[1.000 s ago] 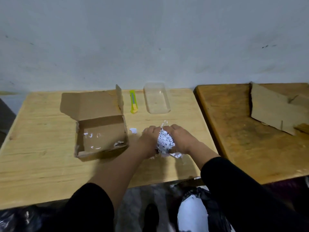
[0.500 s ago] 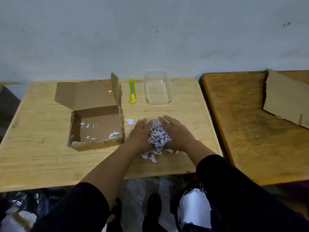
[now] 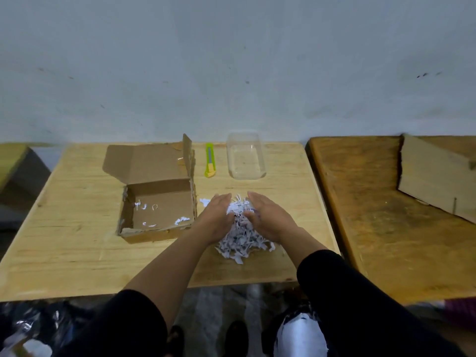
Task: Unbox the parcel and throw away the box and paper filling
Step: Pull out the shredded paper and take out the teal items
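- I see the cardboard box at 9 o'clock of the pile, lid open, holding only stray shreds.
- Clear plastic tub at 12 o'clock.
- Left grip and right grip, fingers straight, press the shredded paper between them on the bench.

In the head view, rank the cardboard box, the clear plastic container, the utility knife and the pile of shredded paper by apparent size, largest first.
1. cardboard box
2. pile of shredded paper, partly hidden by the hands
3. clear plastic container, farther away, so its rank against the paper is unsure
4. utility knife
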Tool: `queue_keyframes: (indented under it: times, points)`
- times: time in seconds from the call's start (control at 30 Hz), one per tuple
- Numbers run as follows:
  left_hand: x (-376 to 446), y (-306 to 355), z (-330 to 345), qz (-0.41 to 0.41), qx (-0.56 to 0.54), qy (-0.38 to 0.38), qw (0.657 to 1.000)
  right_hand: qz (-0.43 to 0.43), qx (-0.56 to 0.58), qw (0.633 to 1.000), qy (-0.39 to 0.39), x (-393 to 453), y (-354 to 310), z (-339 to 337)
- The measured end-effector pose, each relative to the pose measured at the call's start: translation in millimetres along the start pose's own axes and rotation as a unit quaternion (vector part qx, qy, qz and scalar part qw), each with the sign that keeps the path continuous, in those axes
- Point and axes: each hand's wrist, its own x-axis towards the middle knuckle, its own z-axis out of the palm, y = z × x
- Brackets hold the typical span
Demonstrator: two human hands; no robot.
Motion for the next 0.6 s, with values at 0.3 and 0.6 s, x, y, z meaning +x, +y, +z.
queue_keyframes:
  times: [0.3, 0.6]
  points:
    - [-25.6, -30.5, -25.6, -0.016, 0.014, 0.093, 0.995, -0.012, 0.032, 0.998, 0.043, 15.8, -48.3, 9.4]
    - [-54.7, -157.9, -96.3, -0.101, 0.078, 0.159, 0.979, -0.145, 0.004, 0.986, 0.076, 61.3, -160.6, 51.7]
